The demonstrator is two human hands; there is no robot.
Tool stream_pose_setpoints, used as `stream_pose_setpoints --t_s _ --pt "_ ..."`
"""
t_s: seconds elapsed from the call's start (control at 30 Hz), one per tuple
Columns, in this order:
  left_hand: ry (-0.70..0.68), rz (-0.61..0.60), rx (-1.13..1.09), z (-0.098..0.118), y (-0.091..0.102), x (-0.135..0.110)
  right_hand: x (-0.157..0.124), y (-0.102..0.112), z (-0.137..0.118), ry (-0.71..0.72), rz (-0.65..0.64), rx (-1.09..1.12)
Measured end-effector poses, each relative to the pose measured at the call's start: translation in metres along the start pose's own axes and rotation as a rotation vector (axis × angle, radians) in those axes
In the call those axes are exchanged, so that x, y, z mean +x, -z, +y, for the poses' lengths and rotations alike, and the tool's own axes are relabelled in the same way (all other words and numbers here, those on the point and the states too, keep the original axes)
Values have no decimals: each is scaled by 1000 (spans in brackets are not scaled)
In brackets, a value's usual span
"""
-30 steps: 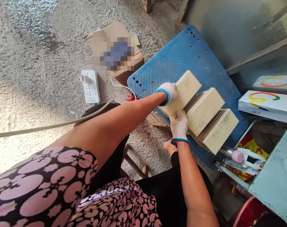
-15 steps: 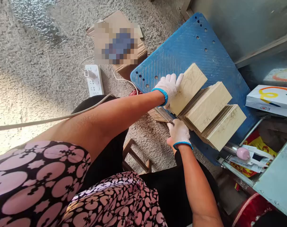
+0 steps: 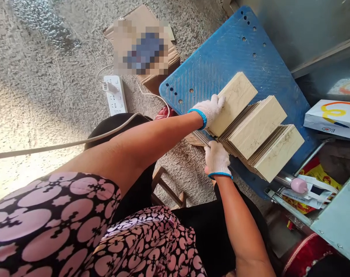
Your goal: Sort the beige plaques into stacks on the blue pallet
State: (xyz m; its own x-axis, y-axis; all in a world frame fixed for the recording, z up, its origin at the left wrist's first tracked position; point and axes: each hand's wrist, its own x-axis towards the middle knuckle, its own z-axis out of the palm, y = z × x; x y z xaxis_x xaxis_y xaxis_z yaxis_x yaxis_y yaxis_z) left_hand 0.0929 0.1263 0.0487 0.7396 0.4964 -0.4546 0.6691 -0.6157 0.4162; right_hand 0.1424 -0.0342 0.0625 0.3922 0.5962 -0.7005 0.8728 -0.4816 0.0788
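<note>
The left grip (image 3: 209, 110) touches the leftmost pale stack (image 3: 237, 100) on the blue surface (image 3: 209, 73), two more stacks (image 3: 257, 127) at that one's 4 o'clock. At 6 o'clock below, the right grip (image 3: 217, 158) curls; whether either is closed, I cannot tell.

Cream rectangular stack of thin boards (image 3: 237, 102), broad face up, dark-flecked, brown layered bundle (image 3: 195, 138) at its 8 o'clock, matching cream middle stack (image 3: 260, 129) at first's 4 o'clock, third cream stack (image 3: 281, 152) beyond.
</note>
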Motion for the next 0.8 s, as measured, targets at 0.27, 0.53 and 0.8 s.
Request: stream_pose_setpoints --t_s 0.27,0.53,0.8 --pt "31 -35 -2 2 6 -2 -7 -20 -11 269 48 -102" --pt "176 -103 28 12 39 -27 -2 -30 -16 227 89 -119" --pt "115 -77 -19 16 52 -38 -3 -28 -16 222 53 -39"
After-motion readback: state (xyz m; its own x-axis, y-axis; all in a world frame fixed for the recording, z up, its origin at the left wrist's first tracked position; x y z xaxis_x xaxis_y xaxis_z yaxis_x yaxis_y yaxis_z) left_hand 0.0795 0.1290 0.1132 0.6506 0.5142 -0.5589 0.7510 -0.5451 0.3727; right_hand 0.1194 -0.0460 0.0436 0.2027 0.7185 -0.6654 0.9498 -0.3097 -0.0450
